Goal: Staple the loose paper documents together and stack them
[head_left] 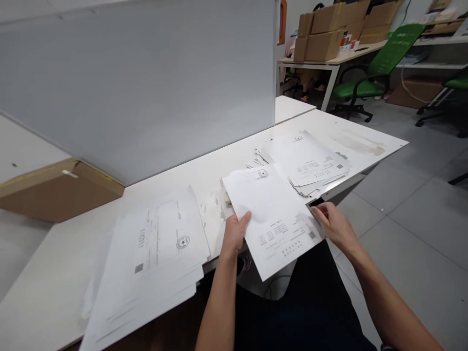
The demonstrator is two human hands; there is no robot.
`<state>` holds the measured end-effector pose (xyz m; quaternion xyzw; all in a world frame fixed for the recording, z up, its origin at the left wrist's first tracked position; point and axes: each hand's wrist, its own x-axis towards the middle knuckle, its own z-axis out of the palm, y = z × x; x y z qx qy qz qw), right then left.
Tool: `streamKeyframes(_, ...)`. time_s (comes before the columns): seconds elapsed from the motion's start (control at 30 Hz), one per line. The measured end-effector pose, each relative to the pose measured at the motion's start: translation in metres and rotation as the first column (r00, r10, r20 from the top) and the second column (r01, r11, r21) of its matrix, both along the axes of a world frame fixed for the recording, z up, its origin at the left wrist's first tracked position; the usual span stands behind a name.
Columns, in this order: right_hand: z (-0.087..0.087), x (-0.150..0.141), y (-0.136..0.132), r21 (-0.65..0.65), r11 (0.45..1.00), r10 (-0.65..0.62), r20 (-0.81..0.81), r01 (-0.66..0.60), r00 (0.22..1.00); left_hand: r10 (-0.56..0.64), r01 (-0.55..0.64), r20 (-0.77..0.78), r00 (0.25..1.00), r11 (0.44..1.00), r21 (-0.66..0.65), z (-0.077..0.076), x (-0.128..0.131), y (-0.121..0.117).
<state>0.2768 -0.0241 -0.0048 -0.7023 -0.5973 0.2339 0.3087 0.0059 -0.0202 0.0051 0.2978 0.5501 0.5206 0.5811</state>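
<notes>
A white printed sheet of paper [272, 204] with a round stamp at its far end is held tilted over the table's front edge, above my lap. My left hand [236, 233] grips its left edge, thumb on top and fingers hidden underneath. At the opposite edge, my right hand [331, 223] has its fingers curled in, tips at the paper's border. Whether more sheets lie under the top one is hard to see. To the left lies a spread stack of printed sheets [164, 258], overhanging the front edge. Another uneven stack of sheets [310, 158] rests on the right.
A grey partition panel [146, 87] stands along the back of the white table [376, 139]. A cardboard box [62, 187] sits behind at left. Farther off are a desk with cardboard boxes [323, 44], a green office chair [380, 68] and part of another person's legs.
</notes>
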Motion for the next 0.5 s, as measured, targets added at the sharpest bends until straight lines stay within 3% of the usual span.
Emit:
streamKeyframes(0.1, -0.025, 0.003, 0.001, -0.141, 0.983, 0.074, -0.266, -0.114, 0.961, -0.016, 0.015, -0.021, 1.000, 1.000, -0.008, 0.003, 0.002, -0.002)
streamKeyframes(0.17, -0.037, -0.007, 0.000, -0.157, 0.979, 0.038, -0.491, -0.132, 0.870, -0.024, 0.023, -0.046, 0.999, 1.000, -0.011, 0.003, 0.001, -0.004)
streamKeyframes(0.23, -0.042, -0.019, -0.002, -0.151, 0.983, -0.008, -0.604, -0.104, 0.797, -0.017, 0.016, -0.080, 0.997, 1.000, -0.011, 0.002, -0.001, -0.005)
streamKeyframes(0.37, -0.038, -0.032, -0.004, -0.089, 0.995, -0.011, -0.486, -0.036, 0.874, 0.010, -0.011, -0.117, 0.993, 1.000, -0.009, 0.002, -0.008, -0.006)
streamKeyframes(0.5, -0.029, -0.026, -0.007, -0.072, 0.992, 0.066, -0.373, -0.100, 0.925, -0.066, 0.068, -0.057, 0.996, 0.997, 0.023, 0.004, -0.013, -0.003)
